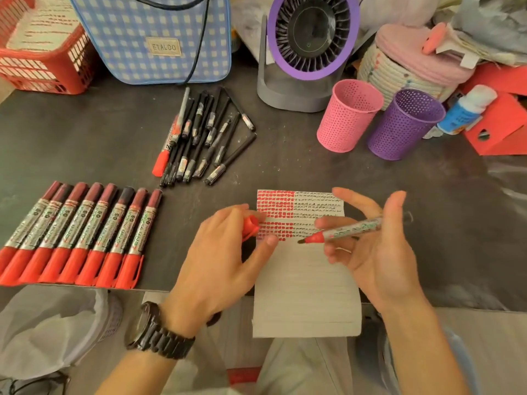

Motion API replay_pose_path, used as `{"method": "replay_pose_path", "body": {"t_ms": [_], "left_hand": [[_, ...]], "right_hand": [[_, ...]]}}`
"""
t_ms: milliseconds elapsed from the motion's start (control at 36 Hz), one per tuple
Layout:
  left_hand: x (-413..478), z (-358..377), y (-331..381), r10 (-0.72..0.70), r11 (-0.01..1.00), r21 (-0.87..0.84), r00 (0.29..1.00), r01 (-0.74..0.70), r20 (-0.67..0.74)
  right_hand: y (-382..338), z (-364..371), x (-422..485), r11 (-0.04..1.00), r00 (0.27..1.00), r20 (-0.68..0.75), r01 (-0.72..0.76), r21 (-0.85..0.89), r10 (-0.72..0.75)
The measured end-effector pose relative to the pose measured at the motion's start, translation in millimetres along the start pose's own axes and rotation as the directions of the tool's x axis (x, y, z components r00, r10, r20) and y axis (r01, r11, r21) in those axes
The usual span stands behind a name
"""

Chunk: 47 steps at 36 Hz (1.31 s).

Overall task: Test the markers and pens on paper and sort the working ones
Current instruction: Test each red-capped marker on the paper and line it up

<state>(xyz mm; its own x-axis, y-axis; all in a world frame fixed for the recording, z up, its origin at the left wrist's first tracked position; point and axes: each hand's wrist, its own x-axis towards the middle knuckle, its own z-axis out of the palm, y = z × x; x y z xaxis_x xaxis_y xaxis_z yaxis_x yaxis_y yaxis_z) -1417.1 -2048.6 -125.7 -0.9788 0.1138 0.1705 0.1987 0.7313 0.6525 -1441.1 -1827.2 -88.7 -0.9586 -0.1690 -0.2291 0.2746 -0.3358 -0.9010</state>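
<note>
Head view, single frame.

Left grip (225, 252): bare hand, back up, over the near edge of the tabletop (285, 172). Thumb and curled fingers pinch a red cap (251, 228). The cap sits over the left edge of the paper (305, 286). Dark watch (159, 332) on that wrist.

Right grip (379, 252): palm facing left, thumb raised, forefinger stretched out. The remaining fingertips pinch an uncapped red marker (345, 229) around its barrel. The marker lies nearly level, with its dark tip pointing left, just above the paper near the lowest red marks.

Paper: lined sheet at the near edge of the tabletop, its lower part hanging past the edge. Upper left holds a block of red marks (275, 203); upper right holds rows of small black marks (319, 206). The rest is unmarked.

Near-left corner: row of eight capped red markers (77, 235), side by side and touching, caps toward the near edge.

Centre, towards the far edge: loose pile of black pens (205, 138), with one more red marker (168, 146) on its left side.

Far right: pink mesh cup (349, 115) and purple mesh cup (405, 124), upright, just beside each other. Their contents cannot be seen.

Far edge: red basket (42, 52), checked bag (154, 38), purple-rimmed fan (310, 38).
</note>
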Motion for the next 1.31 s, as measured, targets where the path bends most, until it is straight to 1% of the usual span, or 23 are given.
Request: {"method": "replay_pose_path", "body": {"t_ms": [56,139,306,389,472,528,639,694,750,861,1028,1306], "left_hand": [[0.1,3.8,-2.1,0.041,0.997,0.064,0.999,-0.044,0.035],[-2.3,6.6,-0.9,0.031,0.991,0.131,0.998,-0.038,0.055],[-3.3,3.7,4.1,-0.028,0.990,0.140,0.999,0.025,0.020],[-3.2,3.7,3.1,-0.036,0.989,0.142,0.999,0.033,0.014],[-3.0,3.7,2.3,-0.024,0.989,0.143,1.000,0.024,-0.001],[-3.0,3.6,2.3,-0.016,0.990,0.140,1.000,0.017,-0.008],[-2.5,4.1,2.5,-0.012,0.989,0.148,1.000,0.011,0.006],[-2.8,4.5,2.5,-0.016,0.988,0.152,1.000,0.013,0.014],[-3.2,5.1,3.0,-0.019,0.987,0.158,1.000,0.016,0.018],[-2.6,6.3,4.3,-0.028,0.987,0.161,0.999,0.025,0.016],[-2.5,6.1,4.4,-0.042,0.989,0.139,0.999,0.043,-0.015],[-2.5,4.1,5.6,-0.065,0.991,0.118,0.998,0.064,0.004]], "right_hand": [[1.6,5.4,4.0,0.999,1.000,0.008,-0.021,-0.028,0.021],[4.1,11.1,11.8,0.999,1.000,-0.021,-0.016,-0.044,0.015],[5.6,14.8,18.0,0.988,0.996,-0.092,0.001,-0.154,-0.015],[7.3,18.0,17.3,0.965,0.986,-0.124,0.078,-0.250,-0.112],[10.0,16.8,18.7,0.922,0.953,-0.190,0.156,-0.353,-0.234],[10.7,15.9,20.4,0.904,0.934,-0.221,0.180,-0.388,-0.281],[19.4,15.7,23.4,0.857,0.908,-0.228,0.212,-0.470,-0.350],[27.0,15.7,23.8,0.799,0.888,-0.218,0.227,-0.557,-0.404],[32.5,15.6,23.8,0.763,0.880,-0.209,0.226,-0.606,-0.427],[33.7,14.2,24.2,0.743,0.872,-0.206,0.230,-0.629,-0.445],[36.2,13.5,25.8,0.740,0.872,-0.201,0.233,-0.631,-0.446],[37.8,14.0,26.7,0.724,0.872,-0.186,0.237,-0.648,-0.452]]}}
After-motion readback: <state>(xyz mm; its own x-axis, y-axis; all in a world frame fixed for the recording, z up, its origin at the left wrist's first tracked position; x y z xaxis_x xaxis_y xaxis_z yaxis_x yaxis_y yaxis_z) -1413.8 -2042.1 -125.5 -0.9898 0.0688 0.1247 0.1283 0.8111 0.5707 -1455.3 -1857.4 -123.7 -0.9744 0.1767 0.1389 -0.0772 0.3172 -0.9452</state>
